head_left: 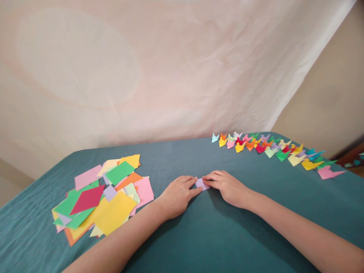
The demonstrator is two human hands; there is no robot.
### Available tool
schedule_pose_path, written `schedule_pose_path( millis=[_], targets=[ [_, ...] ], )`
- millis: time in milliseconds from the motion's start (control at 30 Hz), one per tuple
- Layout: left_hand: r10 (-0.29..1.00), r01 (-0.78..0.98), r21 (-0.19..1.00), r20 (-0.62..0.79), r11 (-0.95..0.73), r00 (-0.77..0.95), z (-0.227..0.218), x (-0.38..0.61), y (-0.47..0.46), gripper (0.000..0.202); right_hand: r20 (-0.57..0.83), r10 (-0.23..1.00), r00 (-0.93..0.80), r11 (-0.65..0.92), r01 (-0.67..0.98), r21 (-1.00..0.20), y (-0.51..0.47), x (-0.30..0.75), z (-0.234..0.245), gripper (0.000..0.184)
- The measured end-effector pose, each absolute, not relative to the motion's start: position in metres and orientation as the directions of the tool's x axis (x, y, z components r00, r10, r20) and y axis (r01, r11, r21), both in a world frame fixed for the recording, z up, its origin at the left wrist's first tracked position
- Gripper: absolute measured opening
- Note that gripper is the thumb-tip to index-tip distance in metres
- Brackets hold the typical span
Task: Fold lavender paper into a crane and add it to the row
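Pressing a small folded lilac paper piece [202, 184] flat on the teal tablecloth [227, 235], we pin it between our left hand [178, 195] and right hand [227, 187], fingertips together on it. Loose coloured paper sheets [102, 197] lie well left.

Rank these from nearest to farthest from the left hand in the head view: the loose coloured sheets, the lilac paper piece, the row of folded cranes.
1. lilac paper piece: touching the fingertips of the left hand, just to its right.
2. loose coloured sheets: a pile to the hand's left.
3. row of folded cranes: far right, towards the table's back edge.
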State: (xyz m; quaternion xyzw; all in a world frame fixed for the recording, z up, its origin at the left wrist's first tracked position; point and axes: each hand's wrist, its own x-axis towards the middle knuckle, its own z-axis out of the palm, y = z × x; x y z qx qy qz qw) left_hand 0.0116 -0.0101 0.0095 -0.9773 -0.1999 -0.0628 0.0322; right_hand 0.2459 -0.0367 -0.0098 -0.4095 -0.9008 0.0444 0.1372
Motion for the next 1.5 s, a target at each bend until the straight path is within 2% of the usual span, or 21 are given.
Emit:
schedule_pose_path(
  millis=[167, 467, 867, 1200, 1333, 1433, 1500],
  targets=[
    [0.394, 0.401, -0.031, 0.131, -0.916, 0.91, 0.01, 0.013, -0.01, 0.042, 0.227, 0.747, -0.625, 0.664, 0.715, -0.217, -0.034, 0.248, -0.007, 0.041],
    [0.409, 0.412, 0.006, 0.127, -0.911, 0.904, 0.009, 0.011, -0.01, 0.046, 0.21, 0.694, -0.689, 0.72, 0.672, -0.173, -0.037, 0.254, -0.003, 0.049],
    [0.408, 0.409, 0.019, 0.106, -0.913, 0.907, 0.011, 0.013, -0.009, 0.044, 0.063, 0.62, -0.782, 0.772, 0.594, -0.225, -0.025, 0.268, 0.01, 0.062],
    [0.406, 0.406, 0.024, 0.102, -0.914, 0.908, 0.011, 0.012, -0.009, 0.043, 0.119, 0.626, -0.771, 0.75, 0.554, -0.361, -0.023, 0.276, 0.001, 0.059],
    [0.395, 0.397, 0.01, 0.115, -0.918, 0.911, 0.013, 0.011, -0.01, 0.042, 0.237, 0.701, -0.673, 0.689, 0.552, -0.47, -0.028, 0.274, -0.002, 0.067],
    [0.399, 0.401, 0.008, 0.122, -0.916, 0.909, 0.014, 0.011, -0.011, 0.043, 0.337, 0.729, -0.595, 0.681, 0.582, -0.444, -0.034, 0.263, -0.002, 0.066],
    [0.406, 0.409, 0.008, 0.124, -0.913, 0.905, 0.015, 0.011, -0.011, 0.044, 0.342, 0.747, -0.57, 0.665, 0.639, -0.386, -0.039, 0.254, -0.003, 0.064]
  ],
)
